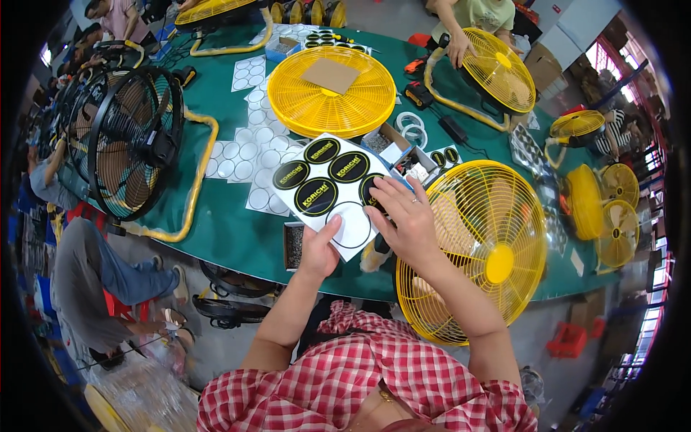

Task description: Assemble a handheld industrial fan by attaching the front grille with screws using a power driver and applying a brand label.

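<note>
Creasing could be caused in the sticker sheet [342,193], pinched at its lower edge by the left hand [319,252] above the green table [245,234], if the black sticker [366,189] under the partly curled right hand [410,222], grip unclear, were pulled unevenly.

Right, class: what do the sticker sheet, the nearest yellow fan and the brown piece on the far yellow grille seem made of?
Sticker sheet: probably coated paper or thin film, smooth and white; its black stickers look slightly shiny.
Yellow fan: likely painted metal, judging by its thin, evenly spaced guard wires.
Brown piece: apparently cardboard, matt and flat.
</note>
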`<state>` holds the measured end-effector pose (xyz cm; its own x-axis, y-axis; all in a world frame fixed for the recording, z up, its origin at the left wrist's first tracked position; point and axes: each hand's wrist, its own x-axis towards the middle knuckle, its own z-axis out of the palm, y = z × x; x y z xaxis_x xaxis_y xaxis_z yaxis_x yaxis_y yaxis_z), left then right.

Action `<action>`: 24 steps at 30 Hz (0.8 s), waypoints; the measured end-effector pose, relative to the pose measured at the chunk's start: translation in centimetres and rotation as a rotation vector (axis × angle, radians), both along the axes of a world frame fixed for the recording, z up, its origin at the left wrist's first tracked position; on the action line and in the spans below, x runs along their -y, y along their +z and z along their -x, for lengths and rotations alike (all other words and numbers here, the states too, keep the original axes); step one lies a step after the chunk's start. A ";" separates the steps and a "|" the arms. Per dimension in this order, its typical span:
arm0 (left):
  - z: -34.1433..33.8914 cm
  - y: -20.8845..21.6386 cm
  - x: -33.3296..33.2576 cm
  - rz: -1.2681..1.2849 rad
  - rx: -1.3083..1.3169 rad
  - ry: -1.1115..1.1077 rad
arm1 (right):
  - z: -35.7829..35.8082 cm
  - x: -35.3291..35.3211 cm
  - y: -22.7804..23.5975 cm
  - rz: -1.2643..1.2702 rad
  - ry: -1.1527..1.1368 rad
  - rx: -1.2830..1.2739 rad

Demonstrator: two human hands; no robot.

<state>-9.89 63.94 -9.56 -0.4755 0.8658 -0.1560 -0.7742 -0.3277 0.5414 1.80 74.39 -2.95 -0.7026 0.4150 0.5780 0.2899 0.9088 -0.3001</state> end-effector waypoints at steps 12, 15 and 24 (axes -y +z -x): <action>0.2 0.6 0.4 -0.108 -0.515 -0.002 | -1.2 0.9 0.3 0.324 0.046 -0.073; 0.6 0.5 0.2 -0.100 -0.571 -0.024 | -1.2 0.7 -0.1 0.417 0.051 -0.117; 5.1 -4.5 -2.2 0.215 -0.343 -0.321 | -4.7 -2.8 0.3 0.370 -0.377 -0.421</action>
<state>-15.02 66.12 -14.11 -0.2459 0.9420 -0.2285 -0.5838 0.0442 0.8107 6.55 77.15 -2.68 -0.2165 0.8110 0.5435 0.3575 0.5839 -0.7289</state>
